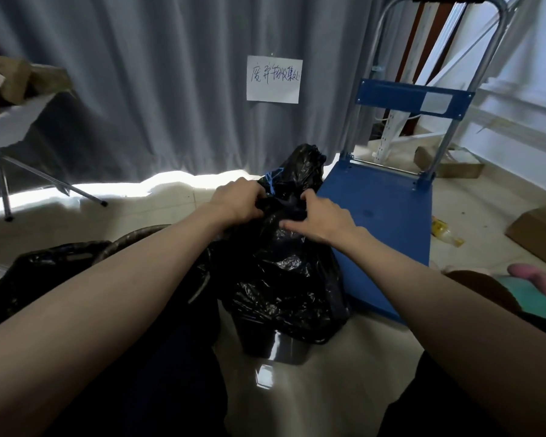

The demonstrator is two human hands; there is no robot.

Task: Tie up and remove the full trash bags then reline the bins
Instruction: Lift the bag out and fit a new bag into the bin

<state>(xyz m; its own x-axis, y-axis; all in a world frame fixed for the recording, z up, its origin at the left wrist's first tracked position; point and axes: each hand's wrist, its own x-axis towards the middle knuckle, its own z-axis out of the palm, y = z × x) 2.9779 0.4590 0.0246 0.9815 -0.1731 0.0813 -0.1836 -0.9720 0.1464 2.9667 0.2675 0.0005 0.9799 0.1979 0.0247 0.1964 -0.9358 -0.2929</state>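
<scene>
1. Both bare forearms reach in from the lower corners, nearest the camera; the left hand [237,200] and right hand [320,220] meet at the neck of a black trash bag [284,279], fingers curled into the gathered plastic, fingertips buried in its folds
2. Grey pleated curtain [139,89] hangs behind, with bright light under its hem
3. Blue flat cart [382,216] with a metal tube handle stands on the floor, just right of the bag
4. Crinkled, glossy bag sits in a smooth dark bin [275,345], whose rim is covered
5. Second black bag [300,165], tied with blue string, stands behind the hands
6. White paper sign [274,79] with handwriting is fixed to the curtain
7. Yellowish bottle [446,234] lies on the floor, blurred
</scene>
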